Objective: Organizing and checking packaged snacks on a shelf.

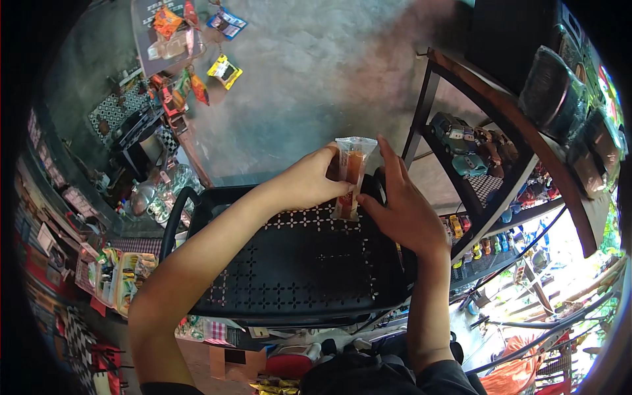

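A slim snack in a clear plastic wrapper [351, 173], orange-brown inside, stands upright above the far right part of a black perforated plastic tray [296, 261]. My left hand [316, 180] grips it from the left, its thumb across the front and the other fingers hidden behind. Beside the wrapper's right edge is my right hand [407, 212], its fingers spread and raised, its thumb tip close to the wrapper; whether it touches cannot be told. The tray has raised handles at its ends and a flower-shaped hole pattern.
To the right, a dark metal rack [474, 197] holds toy cars [452, 131]. Small snack packets [225, 71] hang near the wall at the upper left. Plastic containers of sachets [121, 281] stand left of the tray. A cardboard box [237, 363] lies below it.
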The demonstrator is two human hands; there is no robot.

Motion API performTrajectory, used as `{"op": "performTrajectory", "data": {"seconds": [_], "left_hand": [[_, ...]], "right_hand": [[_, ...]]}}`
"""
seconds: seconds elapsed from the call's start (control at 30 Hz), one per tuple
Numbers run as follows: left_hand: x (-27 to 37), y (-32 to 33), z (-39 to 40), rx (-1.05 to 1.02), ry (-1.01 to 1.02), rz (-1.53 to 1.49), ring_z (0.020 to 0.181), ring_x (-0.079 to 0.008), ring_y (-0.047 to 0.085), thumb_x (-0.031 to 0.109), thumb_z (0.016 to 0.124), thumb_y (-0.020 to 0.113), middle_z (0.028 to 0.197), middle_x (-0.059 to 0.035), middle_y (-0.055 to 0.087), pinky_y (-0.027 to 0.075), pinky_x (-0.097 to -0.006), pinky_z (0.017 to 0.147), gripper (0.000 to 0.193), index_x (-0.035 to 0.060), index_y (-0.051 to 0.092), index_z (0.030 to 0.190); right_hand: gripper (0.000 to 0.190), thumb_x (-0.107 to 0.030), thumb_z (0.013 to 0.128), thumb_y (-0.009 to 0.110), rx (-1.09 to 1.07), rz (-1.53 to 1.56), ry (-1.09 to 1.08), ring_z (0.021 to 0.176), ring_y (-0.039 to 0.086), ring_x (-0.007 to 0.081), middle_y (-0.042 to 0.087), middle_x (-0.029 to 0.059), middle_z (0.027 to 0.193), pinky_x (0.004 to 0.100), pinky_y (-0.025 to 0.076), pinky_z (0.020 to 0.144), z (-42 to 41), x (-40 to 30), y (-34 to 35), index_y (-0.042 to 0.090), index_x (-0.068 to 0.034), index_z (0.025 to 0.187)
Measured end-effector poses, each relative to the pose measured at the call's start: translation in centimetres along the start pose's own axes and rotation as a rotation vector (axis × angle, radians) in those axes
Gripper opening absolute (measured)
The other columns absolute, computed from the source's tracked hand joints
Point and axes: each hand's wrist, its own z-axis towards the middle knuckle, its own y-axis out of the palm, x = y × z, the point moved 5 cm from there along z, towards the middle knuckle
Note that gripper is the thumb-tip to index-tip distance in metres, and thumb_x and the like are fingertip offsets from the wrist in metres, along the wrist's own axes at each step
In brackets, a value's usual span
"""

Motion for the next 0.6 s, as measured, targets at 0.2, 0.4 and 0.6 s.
{"op": "performTrajectory", "data": {"seconds": [0.2,0.4,0.6], "left_hand": [[0.2,0.6,1.5,-0.094,-0.077,-0.048,0.104,-0.0259,0.061,0.016,0.075,0.07,0.111,-0.0187,0.061,0.047,-0.0341,0.091,0.062,-0.0051,0.044,0.127],[-1.4,0.6,2.5,-0.049,-0.045,0.062,0.106,-0.0272,0.06,0.016,0.078,0.071,0.111,-0.019,0.062,0.046,-0.0353,0.091,0.054,-0.0044,0.048,0.121],[-3.2,1.0,3.6,-0.084,-0.106,0.103,0.108,-0.0276,0.06,0.015,0.082,0.068,0.111,-0.0179,0.062,0.045,-0.0356,0.092,0.04,-0.0032,0.052,0.114]], "right_hand": [[0.073,-0.021,0.086,0.059,-0.067,-0.162,0.008,0.121,0.046,0.0432,0.042,0.0289,0.131,0.0459,0.037,0.102,-0.4,0.4,1.2,0.02,0.008,0.14],[0.068,-0.019,0.087,0.056,-0.059,-0.071,0.047,0.12,0.046,0.0412,0.042,0.0275,0.131,0.0452,0.035,0.102,-0.5,0.3,0.8,0.022,0.009,0.139],[0.07,-0.015,0.085,0.057,-0.087,-0.027,0.066,0.123,0.045,0.0391,0.043,0.0246,0.133,0.0456,0.033,0.104,-0.5,0.3,0.6,0.021,0.005,0.142]]}}
